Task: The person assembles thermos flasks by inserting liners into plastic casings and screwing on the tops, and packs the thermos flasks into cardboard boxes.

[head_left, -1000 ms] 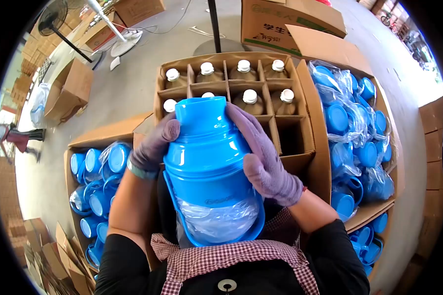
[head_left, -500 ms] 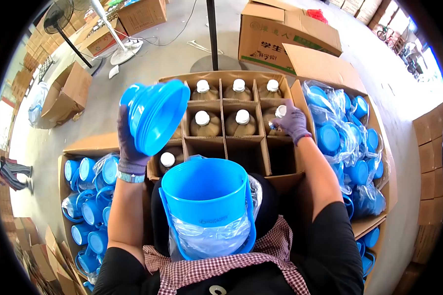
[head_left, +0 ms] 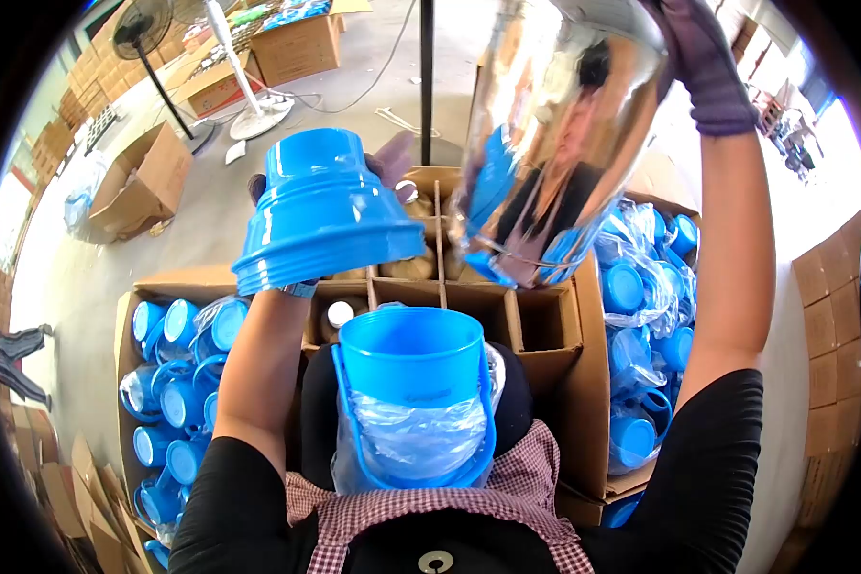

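My left hand [head_left: 392, 161], in a dark glove, holds a blue stepped plastic thermos top [head_left: 325, 206], wide rim down; the top hides most of the hand. My right hand [head_left: 694, 57], also gloved, is closed at the upper end of a shiny silvered thermos liner [head_left: 555, 143], tilted and raised at the upper right. The liner's neck is out of sight. Between my legs stands a blue thermos body [head_left: 411, 335], its mouth facing up, with a side handle and clear plastic wrap around its lower part.
Ahead, a divided carton [head_left: 562, 330] holds more liners with white caps [head_left: 340, 313]. Cartons of blue handled parts flank me, at left [head_left: 180, 402] and right [head_left: 627, 287]. Standing fans [head_left: 142, 38], an opened carton [head_left: 143, 182] and a black pole [head_left: 427, 86] are farther off.
My right hand has lifted a liner out of the divided carton, up and to the right. My left hand has turned the blue thermos top rim down and moved it slightly right.
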Demonstrator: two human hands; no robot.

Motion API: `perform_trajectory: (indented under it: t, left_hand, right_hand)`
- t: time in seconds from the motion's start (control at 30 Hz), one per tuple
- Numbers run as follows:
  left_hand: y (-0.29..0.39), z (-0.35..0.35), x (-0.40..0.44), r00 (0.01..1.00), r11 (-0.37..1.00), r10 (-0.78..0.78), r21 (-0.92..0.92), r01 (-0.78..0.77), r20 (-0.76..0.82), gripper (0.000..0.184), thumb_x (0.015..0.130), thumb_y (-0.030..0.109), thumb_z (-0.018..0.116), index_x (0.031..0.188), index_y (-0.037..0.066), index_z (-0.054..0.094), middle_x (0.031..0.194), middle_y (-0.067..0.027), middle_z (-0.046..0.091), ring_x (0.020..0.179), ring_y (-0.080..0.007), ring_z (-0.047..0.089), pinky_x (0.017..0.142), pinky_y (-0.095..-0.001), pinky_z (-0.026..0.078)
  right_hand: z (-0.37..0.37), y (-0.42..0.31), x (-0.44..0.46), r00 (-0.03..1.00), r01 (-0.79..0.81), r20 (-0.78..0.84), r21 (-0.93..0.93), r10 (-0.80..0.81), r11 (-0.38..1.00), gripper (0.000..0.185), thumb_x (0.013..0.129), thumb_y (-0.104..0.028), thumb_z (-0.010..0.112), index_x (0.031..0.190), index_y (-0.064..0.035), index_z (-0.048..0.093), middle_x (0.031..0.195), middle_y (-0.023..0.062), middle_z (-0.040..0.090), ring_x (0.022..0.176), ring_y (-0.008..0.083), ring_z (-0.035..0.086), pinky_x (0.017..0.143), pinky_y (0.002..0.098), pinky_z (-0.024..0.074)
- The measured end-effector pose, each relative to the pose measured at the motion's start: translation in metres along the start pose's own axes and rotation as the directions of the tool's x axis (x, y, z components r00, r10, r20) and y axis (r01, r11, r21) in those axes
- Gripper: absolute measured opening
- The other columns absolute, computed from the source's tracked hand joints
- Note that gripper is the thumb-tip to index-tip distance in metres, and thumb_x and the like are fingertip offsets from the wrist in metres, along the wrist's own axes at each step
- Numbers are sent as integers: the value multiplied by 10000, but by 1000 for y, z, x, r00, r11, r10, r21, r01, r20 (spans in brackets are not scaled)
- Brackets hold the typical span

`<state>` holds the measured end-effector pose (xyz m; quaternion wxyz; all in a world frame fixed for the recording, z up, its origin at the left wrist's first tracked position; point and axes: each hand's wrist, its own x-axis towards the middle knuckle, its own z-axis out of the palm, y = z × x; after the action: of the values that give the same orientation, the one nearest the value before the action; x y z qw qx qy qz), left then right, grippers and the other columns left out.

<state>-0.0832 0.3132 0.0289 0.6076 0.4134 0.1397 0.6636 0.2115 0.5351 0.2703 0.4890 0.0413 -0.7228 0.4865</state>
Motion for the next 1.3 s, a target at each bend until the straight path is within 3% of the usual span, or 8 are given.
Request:
perform_trajectory:
  t: [0.57,0.77,0.9,0.97,1.03,1.17,1.23,1.3]
  left_hand:
    - [32,-38,-109,965,988,-145,92,128,217,870,878,827,434,1098,-4,570,1402,-346,525,1220,-498,576,1060,-611,445]
    - [22,-60,-44,862,937,194,349,-22,-468,873,923,734,528,1491,75,451,1522,-173,495,1371,-380,506,1154,-561,406]
    - [-22,-35,-1,956,972,-197,-168,161,-219,791,943,590,649,1496,63,445,1442,-171,563,1318,-312,569,1131,-491,463]
    - [-40,-29,-2,908,930,-367,-110,351,-200,819,914,583,697,1484,45,458,1409,-160,595,1281,-279,601,1116,-449,482]
    - [-50,-37,-11,879,881,-473,-59,470,-65,818,920,570,696,1490,35,452,1418,-152,591,1287,-267,597,1109,-429,486]
    - [-36,-20,-21,872,878,-478,83,471,110,941,845,613,755,1501,15,441,1432,-150,582,1301,-275,584,1117,-410,467]
    - [-30,-11,-19,859,856,-501,207,473,105,1042,784,648,786,1516,6,416,1485,-178,530,1356,-297,531,1157,-433,413]
    - [-27,-7,-17,846,834,-521,277,478,108,1054,791,671,768,1517,-3,409,1480,-177,533,1357,-288,527,1157,-429,412]
  right_hand:
    - [123,137,-84,845,-528,168,110,508,842,630,883,-326,785,1298,36,480,1170,145,667,847,194,698,797,318,618]
    - [181,111,-195,675,-682,42,-348,737,644,709,805,-503,843,1211,15,580,917,124,701,859,181,705,788,326,579]
    - [175,98,-225,576,-807,77,213,813,551,574,919,-382,746,1265,36,558,911,95,704,809,189,690,749,317,566]
    - [153,97,-243,682,-721,172,0,711,693,392,968,-288,638,1189,36,631,881,89,714,722,174,684,661,321,565]
    - [126,62,-224,301,-741,218,-559,928,372,310,968,-264,626,1132,-6,676,946,123,716,770,169,678,704,326,560]
    - [69,86,-239,721,60,410,-840,559,539,303,960,-267,660,1161,-43,693,1125,160,687,927,193,689,825,343,547]
    - [116,74,-207,836,-535,-75,-334,544,776,329,952,-298,695,1164,-46,687,1112,144,698,949,210,703,832,350,554]
    - [147,92,-195,917,-395,-25,-204,398,896,372,948,-332,711,1166,-32,678,1101,122,700,967,203,691,853,343,545]
